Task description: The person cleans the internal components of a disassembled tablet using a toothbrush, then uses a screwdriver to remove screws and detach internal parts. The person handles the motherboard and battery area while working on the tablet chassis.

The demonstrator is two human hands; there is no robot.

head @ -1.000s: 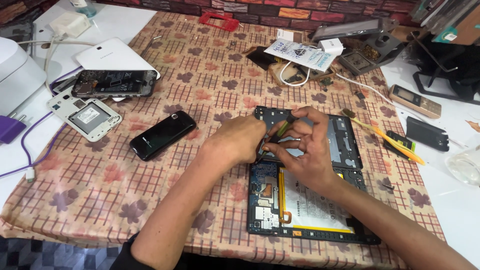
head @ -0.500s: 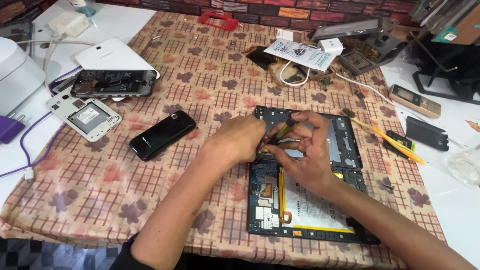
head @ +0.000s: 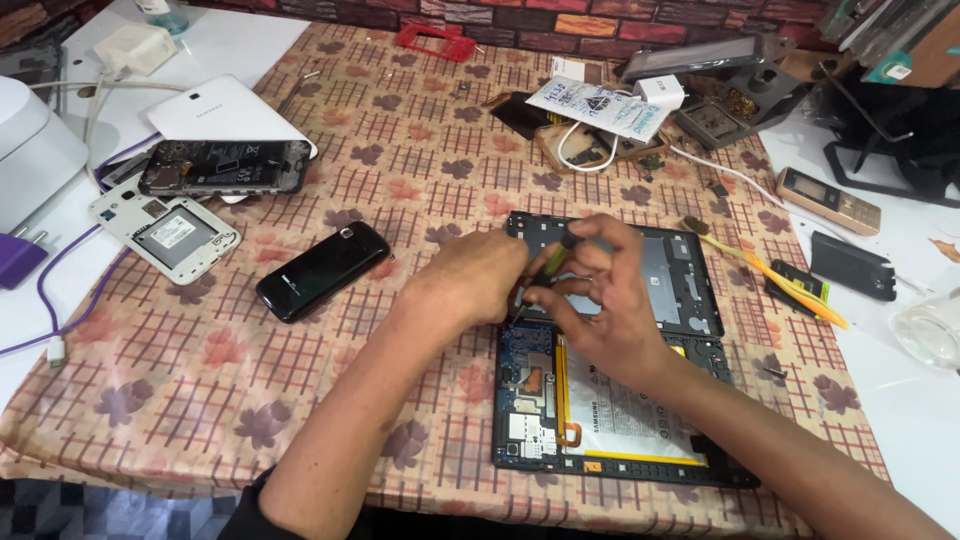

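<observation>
While both your left hand (head: 470, 285) and right hand (head: 600, 300) pinch the thin green-handled screwdriver (head: 548, 268) mid-frame, brace the fragile opened black tablet (head: 690, 290) by its stiff rim.

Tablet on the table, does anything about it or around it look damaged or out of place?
The tablet lies opened, back cover off, circuit board and battery bare. Both hands work a small screwdriver over it. Left of it, two phones also lie opened.

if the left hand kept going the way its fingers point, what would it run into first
The left hand points right, across the opened tablet. Almost at once it would meet the small screwdriver and the fingers of the right hand around it, though depth is hard to judge.
</observation>
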